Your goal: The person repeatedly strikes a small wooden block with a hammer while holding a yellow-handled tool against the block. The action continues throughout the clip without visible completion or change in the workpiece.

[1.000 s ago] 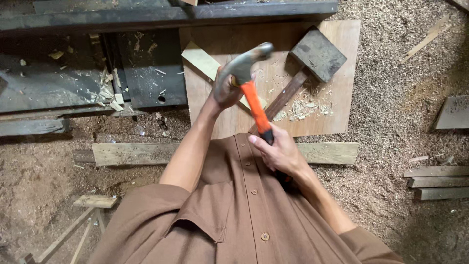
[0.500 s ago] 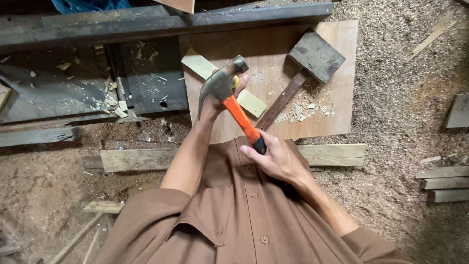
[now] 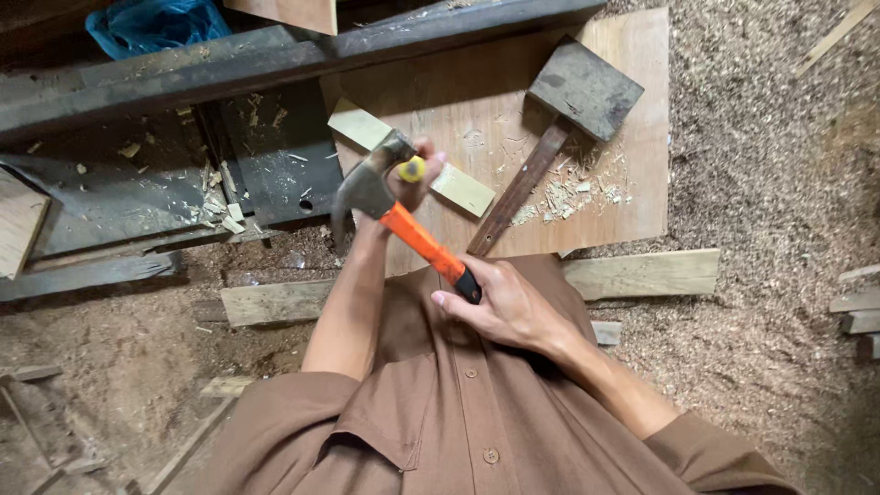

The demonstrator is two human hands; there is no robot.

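Sawdust is covering the workshop floor. Wrapping its fingers around the grip end, the right hand is holding an orange-handled steel claw hammer, long axis slanting up-left. At the head, the left hand is pinching a small yellow piece, over the plywood sheet.

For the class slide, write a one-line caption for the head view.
Right hand grips an orange-handled claw hammer; left hand steadies its head above a plywood board.

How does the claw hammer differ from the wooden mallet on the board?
The claw hammer has a metal head and orange handle; the mallet is all dark wood with a flat block head. The hammer is held up by the right hand, left hand at its head; the mallet lies untouched on the board. Both have long handles.
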